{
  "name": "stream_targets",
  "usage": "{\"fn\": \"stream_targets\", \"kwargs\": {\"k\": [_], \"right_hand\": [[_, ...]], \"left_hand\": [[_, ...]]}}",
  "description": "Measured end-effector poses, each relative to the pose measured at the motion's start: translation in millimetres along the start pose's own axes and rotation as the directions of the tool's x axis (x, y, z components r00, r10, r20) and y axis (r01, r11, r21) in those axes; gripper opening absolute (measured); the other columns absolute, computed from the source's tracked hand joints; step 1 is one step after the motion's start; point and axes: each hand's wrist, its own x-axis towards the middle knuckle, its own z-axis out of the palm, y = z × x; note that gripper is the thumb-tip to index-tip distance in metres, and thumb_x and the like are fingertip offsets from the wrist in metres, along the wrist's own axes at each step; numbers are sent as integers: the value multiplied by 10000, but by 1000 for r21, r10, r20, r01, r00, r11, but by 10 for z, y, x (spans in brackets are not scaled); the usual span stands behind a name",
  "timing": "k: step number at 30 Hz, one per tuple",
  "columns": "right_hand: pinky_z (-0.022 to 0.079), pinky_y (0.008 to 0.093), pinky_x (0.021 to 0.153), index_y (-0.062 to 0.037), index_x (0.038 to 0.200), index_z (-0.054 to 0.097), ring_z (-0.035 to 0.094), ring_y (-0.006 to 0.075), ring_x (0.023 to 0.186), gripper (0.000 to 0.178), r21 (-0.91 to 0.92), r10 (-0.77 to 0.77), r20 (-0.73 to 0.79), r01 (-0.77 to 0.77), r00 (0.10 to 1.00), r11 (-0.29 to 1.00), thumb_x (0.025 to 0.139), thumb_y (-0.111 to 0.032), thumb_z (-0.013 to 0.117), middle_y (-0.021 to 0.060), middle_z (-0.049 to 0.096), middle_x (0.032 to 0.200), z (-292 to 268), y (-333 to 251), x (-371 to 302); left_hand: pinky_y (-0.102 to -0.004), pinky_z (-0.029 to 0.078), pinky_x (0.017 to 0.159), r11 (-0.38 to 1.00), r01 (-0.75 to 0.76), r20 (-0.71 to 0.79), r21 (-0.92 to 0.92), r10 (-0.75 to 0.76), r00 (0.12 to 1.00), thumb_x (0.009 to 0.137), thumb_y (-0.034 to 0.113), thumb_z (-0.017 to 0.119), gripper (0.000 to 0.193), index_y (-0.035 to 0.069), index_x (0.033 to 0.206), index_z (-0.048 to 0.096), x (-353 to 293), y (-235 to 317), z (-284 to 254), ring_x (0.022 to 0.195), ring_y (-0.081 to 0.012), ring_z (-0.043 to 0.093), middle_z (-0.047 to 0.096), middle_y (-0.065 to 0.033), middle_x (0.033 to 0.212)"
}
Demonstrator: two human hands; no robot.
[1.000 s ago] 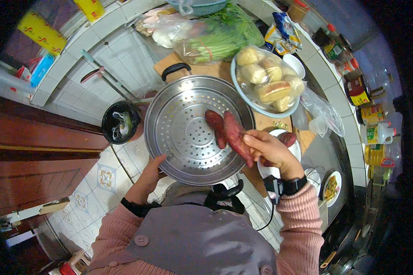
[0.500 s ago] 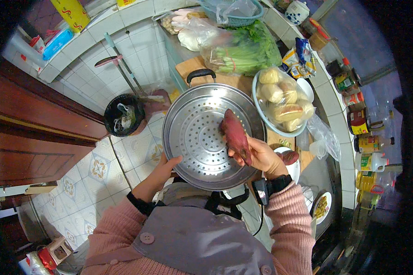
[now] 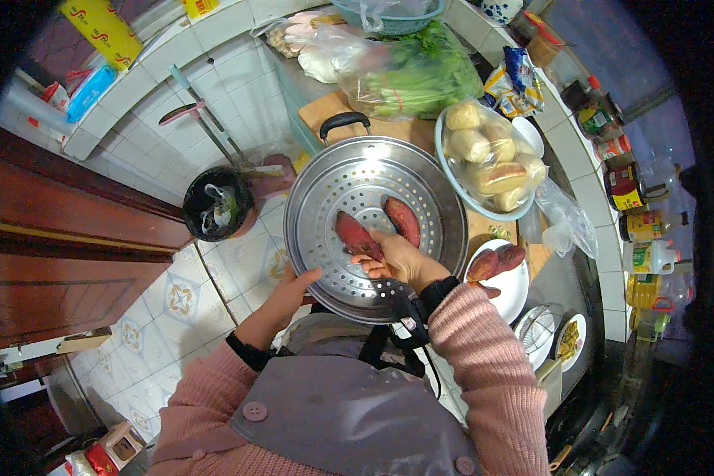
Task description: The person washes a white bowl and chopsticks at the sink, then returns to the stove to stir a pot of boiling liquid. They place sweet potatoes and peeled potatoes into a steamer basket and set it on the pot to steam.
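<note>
A steel steamer pot (image 3: 317, 178) with a perforated tray sits in front of me. My left hand (image 3: 289, 289) grips its near left rim, thumb on top, the other fingers mostly hidden. Inside it, my right hand (image 3: 401, 262) has its fingers around the lower end of a red-skinned sweet potato (image 3: 357, 236). A second sweet potato (image 3: 403, 221) lies on the perforated tray just beyond that hand. To the right of the pot, a white plate (image 3: 509, 297) carries more sweet potatoes (image 3: 496, 263), partly behind my right forearm.
A blue basin (image 3: 444, 170) of bagged buns stands right of the pot, on a wooden board (image 3: 325, 117). Bagged leafy greens (image 3: 412, 83) lie behind. A plate of food (image 3: 571, 341) is at the right; bottles (image 3: 646, 258) line the ledge. A bin (image 3: 214, 202) stands on the floor.
My right hand has moved left and down into the pot with a sweet potato. A second one now lies on the tray. More of the plate and its sweet potatoes shows.
</note>
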Motion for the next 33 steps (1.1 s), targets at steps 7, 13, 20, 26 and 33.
{"fn": "stream_targets", "kwargs": {"k": [7, 13, 20, 26, 33], "right_hand": [[548, 303, 584, -68, 1295, 421, 653, 214, 748, 546, -124, -56, -149, 37, 987, 992, 946, -485, 375, 134, 632, 977, -86, 140, -462], [520, 302, 605, -65, 1326, 406, 619, 183, 755, 574, -493, -312, -224, 169, 923, 853, 881, -383, 584, 116, 605, 1004, -29, 302, -793], [501, 416, 790, -70, 1198, 500, 623, 351, 869, 494, -990, -732, -108, -6, 673, 140, 800, -313, 661, 190, 596, 1051, 49, 296, -826], [493, 422, 847, -57, 1197, 482, 593, 344, 1017, 532, -920, -720, -378, -322, 582, 222, 783, -331, 675, 204, 516, 1220, -115, -252, -410], [495, 359, 883, -35, 1319, 371, 611, 267, 1020, 585, -466, -544, -44, 464, 838, 753, 849, -248, 647, 166, 566, 1176, -463, -364, -527]], "left_hand": [[-384, 450, 883, 1000, -13, -12, 3, 13, 1000, 868, 367, 583, 723, 141, 1419, 173, -49, 53, 36, 1141, -211, 481, 412, -90, 1329], [-387, 429, 927, 1000, 5, 12, -3, -5, 1000, 875, 351, 570, 711, 136, 1427, 177, -11, 63, 20, 1137, -203, 494, 421, -81, 1330], [-367, 429, 965, 1000, -22, -38, 10, 23, 999, 898, 333, 543, 635, 102, 1408, 243, 18, 9, 2, 1083, -196, 554, 503, -79, 1266], [-378, 421, 967, 1000, -1, -37, 21, 2, 999, 889, 380, 550, 671, 119, 1417, 230, 0, 33, 13, 1108, -197, 536, 483, -70, 1297], [-417, 426, 935, 1000, 2, -7, -12, -2, 1000, 866, 369, 597, 734, 164, 1429, 173, 18, -15, -17, 1148, -219, 490, 417, -79, 1341]]}}
